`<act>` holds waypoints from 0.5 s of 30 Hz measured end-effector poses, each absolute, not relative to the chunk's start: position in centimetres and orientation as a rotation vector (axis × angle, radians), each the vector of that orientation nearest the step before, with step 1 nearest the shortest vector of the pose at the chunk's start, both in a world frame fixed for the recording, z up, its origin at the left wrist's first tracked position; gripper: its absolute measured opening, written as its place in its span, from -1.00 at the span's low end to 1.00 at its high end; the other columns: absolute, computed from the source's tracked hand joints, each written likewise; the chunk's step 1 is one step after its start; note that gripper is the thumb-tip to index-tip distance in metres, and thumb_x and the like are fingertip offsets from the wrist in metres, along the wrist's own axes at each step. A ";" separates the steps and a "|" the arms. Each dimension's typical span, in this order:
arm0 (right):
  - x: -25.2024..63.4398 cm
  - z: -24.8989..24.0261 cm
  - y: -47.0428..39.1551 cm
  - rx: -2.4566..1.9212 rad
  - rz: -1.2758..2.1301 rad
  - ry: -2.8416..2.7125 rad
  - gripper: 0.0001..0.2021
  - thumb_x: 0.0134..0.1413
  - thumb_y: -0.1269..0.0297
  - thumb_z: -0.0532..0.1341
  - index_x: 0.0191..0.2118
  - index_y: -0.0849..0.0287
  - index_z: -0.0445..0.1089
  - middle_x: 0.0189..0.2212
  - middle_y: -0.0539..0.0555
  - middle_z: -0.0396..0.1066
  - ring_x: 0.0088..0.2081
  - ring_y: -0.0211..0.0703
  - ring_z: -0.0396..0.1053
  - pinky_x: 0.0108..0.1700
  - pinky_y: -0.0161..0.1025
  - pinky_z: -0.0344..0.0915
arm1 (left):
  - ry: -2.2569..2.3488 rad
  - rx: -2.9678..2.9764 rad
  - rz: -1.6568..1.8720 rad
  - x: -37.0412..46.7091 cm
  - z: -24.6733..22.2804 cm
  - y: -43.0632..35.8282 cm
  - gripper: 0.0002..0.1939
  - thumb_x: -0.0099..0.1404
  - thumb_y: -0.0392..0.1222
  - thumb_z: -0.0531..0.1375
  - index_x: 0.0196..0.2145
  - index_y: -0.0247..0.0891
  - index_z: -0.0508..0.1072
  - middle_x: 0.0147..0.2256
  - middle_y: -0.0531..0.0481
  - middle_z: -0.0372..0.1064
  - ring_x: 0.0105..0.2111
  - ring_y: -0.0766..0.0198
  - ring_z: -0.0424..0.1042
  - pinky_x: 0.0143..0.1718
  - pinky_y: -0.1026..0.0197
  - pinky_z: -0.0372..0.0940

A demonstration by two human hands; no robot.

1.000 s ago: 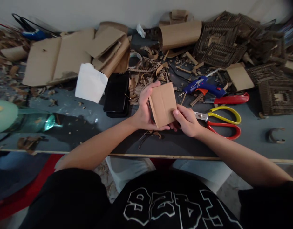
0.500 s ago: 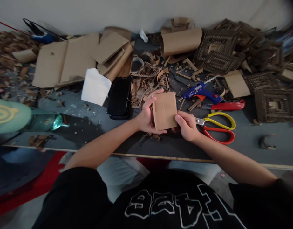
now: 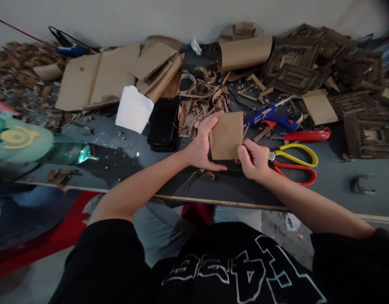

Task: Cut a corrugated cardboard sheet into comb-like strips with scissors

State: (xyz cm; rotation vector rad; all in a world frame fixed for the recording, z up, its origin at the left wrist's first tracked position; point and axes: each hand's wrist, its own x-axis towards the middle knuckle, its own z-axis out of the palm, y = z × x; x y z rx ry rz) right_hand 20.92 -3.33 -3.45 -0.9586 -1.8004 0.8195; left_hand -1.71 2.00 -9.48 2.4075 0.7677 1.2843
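Note:
A small square piece of cardboard (image 3: 226,136) is between my hands above the grey table. My left hand (image 3: 199,145) cups its left side, touching the upper left edge, with the lowest finger stretched out below it. Fingers behind the cardboard are hidden. The lower right corner is pinched in my right hand (image 3: 255,159). Close by on the right lie scissors (image 3: 297,155) with one yellow and one red handle, a blue glue gun (image 3: 272,118) and a red-handled tool (image 3: 308,134).
Cardboard scraps (image 3: 202,107) lie behind my hands. A black phone (image 3: 163,124), white paper (image 3: 134,109) and cardboard sheets (image 3: 96,80) are left of them. A bottle (image 3: 39,141) lies far left. Square woven-looking cardboard pieces (image 3: 371,135) are stacked right. A curved strip (image 3: 363,185) sits near the edge.
The cardboard square has tilted and turned slightly, its face now darker. My left hand's lowest finger extends further from it. The whole view has shifted a little.

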 end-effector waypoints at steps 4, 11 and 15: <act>20.8 -3.6 -2.8 -0.946 0.767 -1.784 -0.53 0.47 -0.06 0.00 -0.48 0.05 0.16 -0.69 -0.06 0.28 -0.66 -0.27 0.23 -0.58 -0.25 0.05 | 0.884 2.313 1.329 -1.9 -10.1 1.9 0.51 -0.24 0.56 0.42 0.46 -0.04 -0.22 0.38 -0.34 -0.04 0.38 -0.37 0.13 0.33 -0.35 0.15; 20.7 -3.7 -2.3 -1.004 0.794 -1.796 -0.43 0.40 -0.25 -0.02 -0.54 0.04 0.11 -0.72 -0.05 0.22 -0.65 -0.24 0.17 -0.54 -0.21 0.05 | 0.890 2.166 1.352 -1.6 -8.2 2.5 0.53 -0.34 0.60 0.42 0.45 0.02 -0.12 0.35 -0.32 0.06 0.37 -0.40 0.15 0.28 -0.34 0.20; 20.6 -3.5 -2.4 -0.986 0.886 -1.739 -0.43 0.37 -0.28 0.02 -0.53 0.04 0.15 -0.73 -0.07 0.21 -0.67 -0.25 0.18 -0.56 -0.21 0.07 | 0.912 2.158 1.375 -1.6 -8.1 2.6 0.47 -0.41 0.62 0.41 0.38 -0.01 0.04 0.32 -0.31 0.10 0.37 -0.40 0.15 0.28 -0.33 0.21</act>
